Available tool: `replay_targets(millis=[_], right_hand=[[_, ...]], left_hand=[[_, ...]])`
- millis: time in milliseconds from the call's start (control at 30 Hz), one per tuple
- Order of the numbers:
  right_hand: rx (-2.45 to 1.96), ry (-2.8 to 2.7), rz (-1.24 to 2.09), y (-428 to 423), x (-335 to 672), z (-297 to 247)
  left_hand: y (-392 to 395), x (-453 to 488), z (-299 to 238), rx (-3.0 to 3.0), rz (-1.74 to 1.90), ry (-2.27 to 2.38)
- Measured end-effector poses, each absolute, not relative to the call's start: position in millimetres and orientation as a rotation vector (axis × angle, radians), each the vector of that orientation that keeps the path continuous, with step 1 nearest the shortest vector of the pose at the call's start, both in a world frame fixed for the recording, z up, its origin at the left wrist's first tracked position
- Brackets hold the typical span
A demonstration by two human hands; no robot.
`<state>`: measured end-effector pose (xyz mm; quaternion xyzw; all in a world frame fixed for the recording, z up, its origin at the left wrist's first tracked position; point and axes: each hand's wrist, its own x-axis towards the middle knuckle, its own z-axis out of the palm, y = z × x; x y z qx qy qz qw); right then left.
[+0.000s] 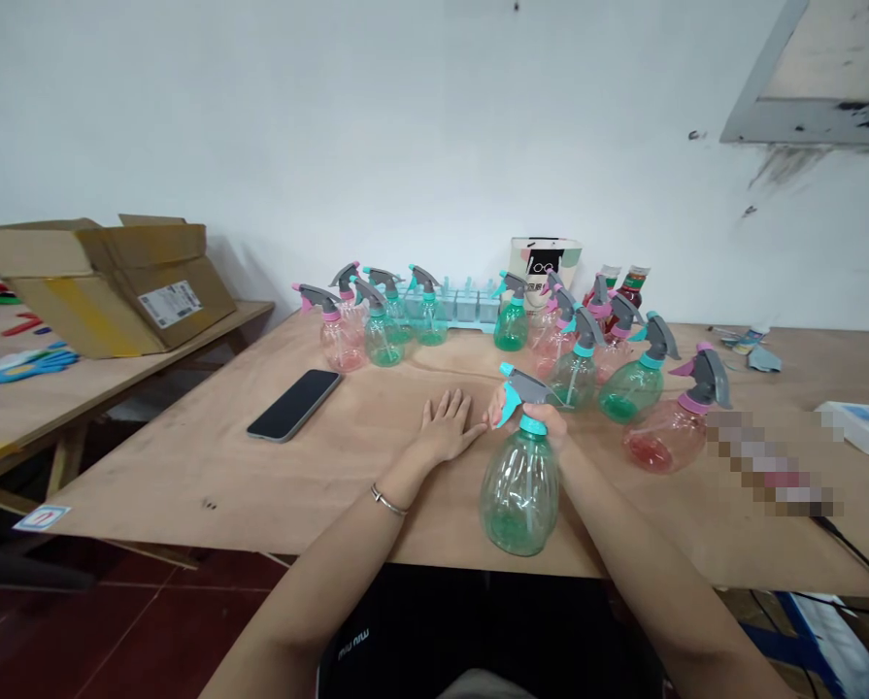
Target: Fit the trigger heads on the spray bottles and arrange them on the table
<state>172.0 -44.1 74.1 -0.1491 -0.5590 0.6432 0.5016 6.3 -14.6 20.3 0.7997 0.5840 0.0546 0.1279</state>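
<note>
My right hand [551, 424] is wrapped round the neck of a clear green spray bottle [519, 495] with a grey and turquoise trigger head. The bottle stands upright near the table's front edge, its nozzle pointing to the left. Flat on the wooden table, my left hand [447, 427] has its fingers spread, with the thumb close to the fingers of my right hand. A dark phone [295, 405] lies to the left of it. Behind and right of the held bottle are a green spray bottle [630, 388] and a pink spray bottle [665, 434], both leaning.
More spray bottles, such as a pink one [343, 342] and a green one [511, 325], stand at the back. Behind them are a pale blue rack [470, 309] and a printed box [547, 254]. An open cardboard box [114, 286] sits on the left table. A cable [852, 544] crosses the right side.
</note>
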Motion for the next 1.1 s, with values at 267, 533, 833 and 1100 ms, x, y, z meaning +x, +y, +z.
replay_targets(millis=[267, 533, 833, 1100], right_hand=[[-0.435, -1.169, 1.554, -37.8, 170.4, 72.1], [-0.411, -1.216, 1.560, -37.7, 171.6, 72.9], [-0.470, -1.271, 1.465, -38.3, 170.7, 73.1], [-0.750, -1.182, 1.054, -45.8, 197.9, 93.4]], left_hand=[[-12.9, 5.6, 18.5, 2.318, 0.196, 1.680], [-14.5, 5.2, 20.4, 2.317, 0.178, 1.677], [-16.0, 5.9, 22.7, 2.314, 0.166, 1.685], [-16.7, 4.6, 23.6, 2.331, 0.136, 1.689]])
